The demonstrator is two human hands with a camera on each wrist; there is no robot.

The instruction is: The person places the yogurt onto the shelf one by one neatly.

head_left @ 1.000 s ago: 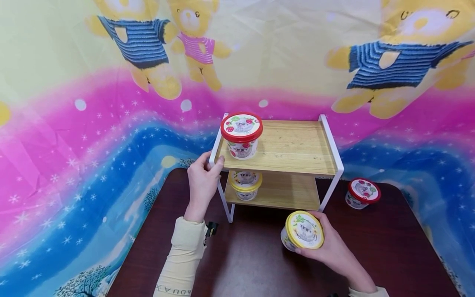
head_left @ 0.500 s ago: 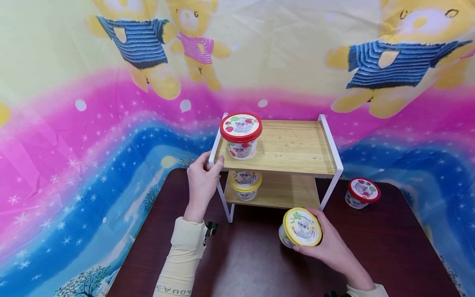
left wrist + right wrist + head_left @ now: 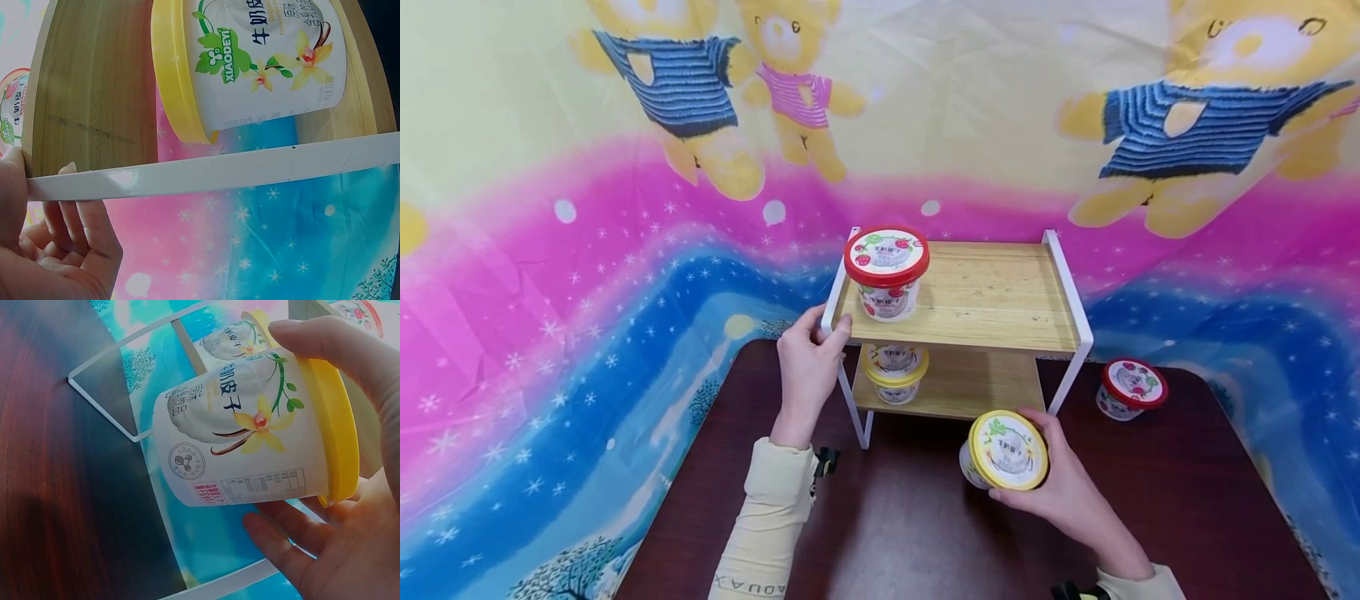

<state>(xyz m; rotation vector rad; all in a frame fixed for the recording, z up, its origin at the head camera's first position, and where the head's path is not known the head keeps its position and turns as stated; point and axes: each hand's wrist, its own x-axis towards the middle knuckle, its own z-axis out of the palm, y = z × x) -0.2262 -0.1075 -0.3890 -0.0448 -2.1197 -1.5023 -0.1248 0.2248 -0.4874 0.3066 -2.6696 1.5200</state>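
My right hand (image 3: 1063, 492) grips a yellow-lidded paper tub (image 3: 1009, 450) in front of the shelf's right half, lid tilted toward the head camera. In the right wrist view the thumb and fingers wrap that tub (image 3: 250, 431) near its lid. My left hand (image 3: 808, 367) holds the front left corner of a two-tier wooden shelf (image 3: 992, 300) with a white frame; in the left wrist view its fingers curl round the white bar (image 3: 187, 178). On the top tier at left stands a red-lidded tub (image 3: 887, 275). Below it, another yellow-lidded tub (image 3: 897, 375) sits on the lower tier.
A second red-lidded tub (image 3: 1131, 389) stands on the dark brown table (image 3: 895, 517), right of the shelf. Behind everything hangs a cloth (image 3: 970, 108) printed with bears. The shelf's right white leg (image 3: 1070, 367) rises close to the held tub.
My right hand has carried the yellow-lidded tub slightly up and to the left, closer to the shelf's lower tier. My left hand keeps its hold on the shelf corner.
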